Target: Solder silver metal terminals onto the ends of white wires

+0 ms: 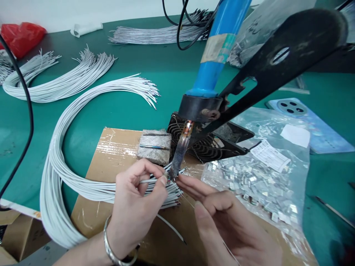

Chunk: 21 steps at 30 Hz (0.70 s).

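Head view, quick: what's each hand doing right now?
Left hand: closed, pinching a bundle of white insulated wires.
Right hand: closed, apparently holding a thin wire strand.

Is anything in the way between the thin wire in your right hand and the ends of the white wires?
No, nothing visible blocks it. The thin wire runs from the right hand straight to the ends of the white wires, which the left hand pinches. The soldering iron's tip sits just above those ends, not across the thin wire's path.
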Tool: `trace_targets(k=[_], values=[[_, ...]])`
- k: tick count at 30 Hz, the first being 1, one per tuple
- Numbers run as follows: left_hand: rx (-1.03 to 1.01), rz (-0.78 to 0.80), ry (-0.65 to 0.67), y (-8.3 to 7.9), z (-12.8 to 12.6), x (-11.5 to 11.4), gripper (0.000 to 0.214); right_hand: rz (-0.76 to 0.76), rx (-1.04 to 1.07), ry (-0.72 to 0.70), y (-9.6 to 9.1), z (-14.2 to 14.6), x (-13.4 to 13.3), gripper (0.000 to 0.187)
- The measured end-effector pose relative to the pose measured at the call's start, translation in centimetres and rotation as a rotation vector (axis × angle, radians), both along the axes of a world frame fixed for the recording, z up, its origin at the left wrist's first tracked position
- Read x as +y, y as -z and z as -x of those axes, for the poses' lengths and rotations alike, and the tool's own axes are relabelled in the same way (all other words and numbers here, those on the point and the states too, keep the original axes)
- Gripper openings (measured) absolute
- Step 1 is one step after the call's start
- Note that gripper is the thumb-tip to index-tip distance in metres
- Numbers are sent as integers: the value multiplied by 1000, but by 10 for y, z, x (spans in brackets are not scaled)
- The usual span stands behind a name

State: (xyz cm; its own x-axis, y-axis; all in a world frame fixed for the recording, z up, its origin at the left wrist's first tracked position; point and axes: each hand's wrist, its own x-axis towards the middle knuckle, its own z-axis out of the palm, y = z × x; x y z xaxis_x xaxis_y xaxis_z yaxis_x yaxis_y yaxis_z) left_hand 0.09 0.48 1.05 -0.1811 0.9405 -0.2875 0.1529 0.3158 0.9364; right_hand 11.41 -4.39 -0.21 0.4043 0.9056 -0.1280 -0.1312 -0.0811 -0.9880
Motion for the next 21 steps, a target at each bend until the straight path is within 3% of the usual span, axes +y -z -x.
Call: trace_targets(k=[21], values=[[-47, -4, 9, 1, 0, 2, 8, 12, 21, -30, -2, 0, 0, 25]])
